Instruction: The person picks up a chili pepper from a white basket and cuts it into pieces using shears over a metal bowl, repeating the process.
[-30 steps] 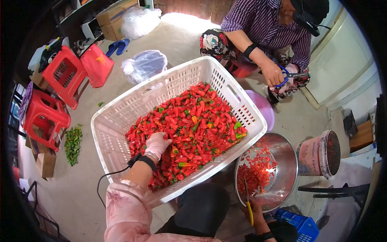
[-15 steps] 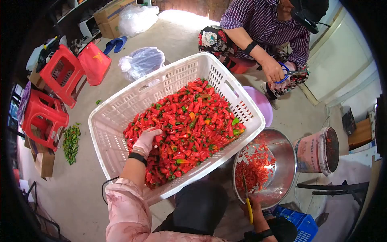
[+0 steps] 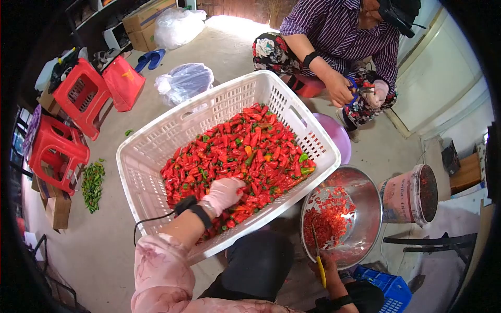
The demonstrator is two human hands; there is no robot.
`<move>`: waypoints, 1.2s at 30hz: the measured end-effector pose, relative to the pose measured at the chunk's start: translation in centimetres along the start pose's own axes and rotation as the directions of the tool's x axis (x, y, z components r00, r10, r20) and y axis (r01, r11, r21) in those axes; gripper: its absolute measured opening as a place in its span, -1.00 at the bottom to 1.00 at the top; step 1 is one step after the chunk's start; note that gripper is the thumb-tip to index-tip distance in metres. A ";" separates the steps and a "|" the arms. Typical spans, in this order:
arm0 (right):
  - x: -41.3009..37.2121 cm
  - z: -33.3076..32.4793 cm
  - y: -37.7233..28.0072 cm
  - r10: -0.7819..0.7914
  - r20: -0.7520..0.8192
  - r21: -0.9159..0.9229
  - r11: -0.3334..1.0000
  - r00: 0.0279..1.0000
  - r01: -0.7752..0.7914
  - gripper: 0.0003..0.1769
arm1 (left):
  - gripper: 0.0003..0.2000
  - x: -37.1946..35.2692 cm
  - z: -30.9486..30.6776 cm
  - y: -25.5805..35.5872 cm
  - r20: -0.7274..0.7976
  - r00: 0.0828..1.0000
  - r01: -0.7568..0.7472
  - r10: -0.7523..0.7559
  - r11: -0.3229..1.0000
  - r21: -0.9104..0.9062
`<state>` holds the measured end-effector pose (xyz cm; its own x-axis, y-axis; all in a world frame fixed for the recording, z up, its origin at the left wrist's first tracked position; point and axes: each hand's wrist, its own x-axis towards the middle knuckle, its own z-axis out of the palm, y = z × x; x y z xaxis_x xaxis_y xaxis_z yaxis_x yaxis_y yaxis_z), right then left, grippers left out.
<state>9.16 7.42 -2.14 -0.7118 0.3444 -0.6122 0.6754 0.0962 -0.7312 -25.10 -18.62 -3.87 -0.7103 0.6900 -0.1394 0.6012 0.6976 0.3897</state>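
A white plastic basket (image 3: 141, 173) holds a heap of red peppers (image 3: 235, 141) with a few green and orange ones. My left hand (image 3: 223, 195), in a pale glove, is over the front part of the heap, its fingers closed together on a red pepper. My right hand (image 3: 324, 263) is at the lower rim of a steel bowl (image 3: 368, 208), wrapped round yellow-handled scissors (image 3: 319, 261). Their blades point into the bowl, over chopped red pepper pieces (image 3: 329, 216).
Opposite, a co-worker (image 3: 339, 41) holds blue-handled scissors (image 3: 357, 93) above a pink basin (image 3: 334, 133). A bucket (image 3: 409, 194) stands right of the bowl, a blue crate (image 3: 386, 287) below. Red stools (image 3: 57, 151) and green peppers (image 3: 93, 185) are on the left.
My left hand has moved right and nearer to me across the peppers and now has a red pepper at its fingertips. The co-worker's hands and scissors have shifted slightly left.
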 end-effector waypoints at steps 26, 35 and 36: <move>-0.5 0.8 -1.9 -0.140 -0.049 0.123 0.982 0.989 0.145 -0.60 | -0.46 -7.0 -1.5 -8.0 0.264 0.670 0.358 -0.694 -0.010 -0.934; -0.9 0.2 -3.0 -0.032 -0.039 0.118 0.992 0.999 0.036 -0.58 | -0.53 -6.7 -4.2 -6.9 0.227 0.574 0.261 -0.787 -0.087 -0.961; -0.9 0.1 -2.8 -0.056 -0.036 0.101 0.993 0.998 0.059 -0.57 | -0.53 -6.7 -3.6 -6.4 0.227 0.573 0.261 -0.787 -0.087 -0.961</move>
<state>7.85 6.73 0.39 -0.7409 0.3718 -0.5594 0.6092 0.0212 -0.7927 -25.52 -28.43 -2.12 -0.7972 -0.1096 -0.5937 -0.5901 -0.0661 0.8046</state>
